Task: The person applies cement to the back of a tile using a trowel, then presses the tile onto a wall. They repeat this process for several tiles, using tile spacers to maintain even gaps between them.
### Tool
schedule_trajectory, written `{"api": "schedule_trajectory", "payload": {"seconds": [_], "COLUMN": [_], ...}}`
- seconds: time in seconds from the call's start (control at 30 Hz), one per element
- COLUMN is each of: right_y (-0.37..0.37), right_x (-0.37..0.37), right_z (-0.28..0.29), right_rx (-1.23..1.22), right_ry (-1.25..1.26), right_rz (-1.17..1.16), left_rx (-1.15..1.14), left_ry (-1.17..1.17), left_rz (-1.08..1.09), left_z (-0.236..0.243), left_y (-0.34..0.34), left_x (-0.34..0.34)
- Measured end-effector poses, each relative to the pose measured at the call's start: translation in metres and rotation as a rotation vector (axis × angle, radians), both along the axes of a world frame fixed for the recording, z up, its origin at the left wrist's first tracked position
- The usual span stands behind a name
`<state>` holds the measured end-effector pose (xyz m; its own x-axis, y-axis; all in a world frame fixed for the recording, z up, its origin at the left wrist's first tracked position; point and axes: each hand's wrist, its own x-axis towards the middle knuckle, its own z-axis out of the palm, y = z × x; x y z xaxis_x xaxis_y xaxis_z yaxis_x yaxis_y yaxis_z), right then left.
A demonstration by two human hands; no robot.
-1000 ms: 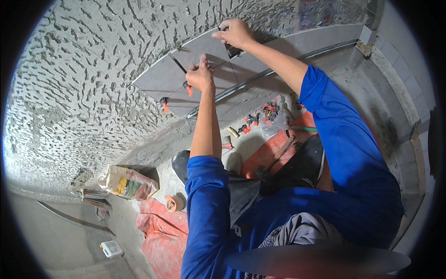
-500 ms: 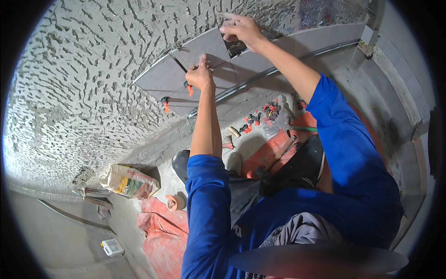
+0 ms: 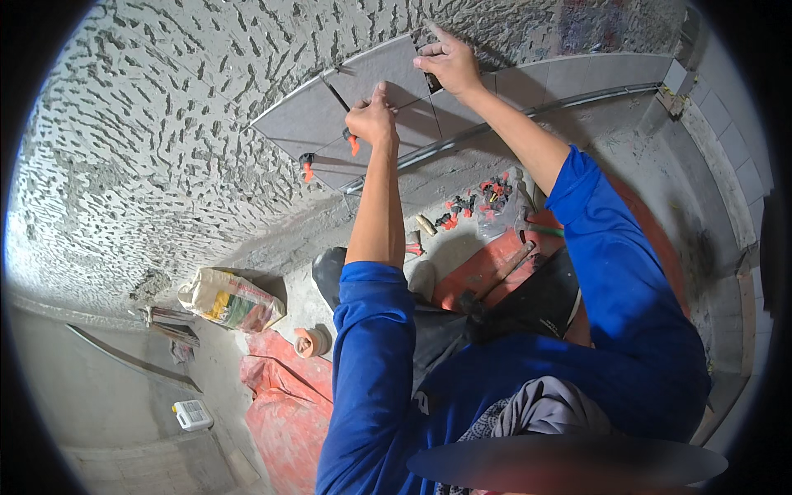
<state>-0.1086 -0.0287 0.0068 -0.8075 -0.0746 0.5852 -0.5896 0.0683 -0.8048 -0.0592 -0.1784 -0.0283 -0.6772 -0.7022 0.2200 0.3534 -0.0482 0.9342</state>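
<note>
My left hand (image 3: 373, 120) is against the grey tiles on the wall, one finger extended upward, the others curled; what they hold, if anything, is hidden. It touches the upper tile (image 3: 378, 68), beside a dark slot and a black-and-orange levelling clip (image 3: 353, 142). A second clip (image 3: 308, 165) sits at a lower-left joint. My right hand (image 3: 448, 66) has its fingers apart at that tile's right edge, over a dark gap. The lower tile row (image 3: 563, 82) curves away rightward above a metal rail (image 3: 474, 132).
Rough grooved mortar (image 3: 165, 107) covers the wall. Below lie scattered clips (image 3: 458, 210), a plastic bag (image 3: 499, 214), a red sheet (image 3: 285, 412), a tool handle (image 3: 505, 274), a printed sack (image 3: 231, 301), an orange-rimmed roll (image 3: 309, 342) and a white jug (image 3: 191, 414).
My right hand has loosened from the tile's top corner, its fingers spreading. My left hand stays on the tile. In the last half second the view has shifted slightly.
</note>
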Motion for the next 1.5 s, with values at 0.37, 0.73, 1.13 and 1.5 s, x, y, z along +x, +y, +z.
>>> {"api": "schedule_trajectory", "payload": {"seconds": [0.37,0.73,1.13,1.5], "right_y": [-0.006,0.024,0.013,0.012], "right_x": [-0.004,0.012,0.006,-0.002], "right_z": [-0.012,-0.045,-0.057,0.023], "right_rx": [-0.066,0.143,0.111,0.270], "right_ry": [0.081,-0.110,0.028,0.095], "right_rz": [0.001,-0.075,-0.208,-0.239], "left_rx": [-0.285,-0.408,-0.824,-0.199], "left_ry": [-0.083,-0.301,-0.280,-0.216], "left_rz": [0.078,-0.379,-0.113,-0.430], "left_z": [-0.004,0.071,0.117,0.040], "left_y": [-0.008,-0.067,-0.080,-0.037], "left_x": [0.000,0.043,0.073,0.067]}}
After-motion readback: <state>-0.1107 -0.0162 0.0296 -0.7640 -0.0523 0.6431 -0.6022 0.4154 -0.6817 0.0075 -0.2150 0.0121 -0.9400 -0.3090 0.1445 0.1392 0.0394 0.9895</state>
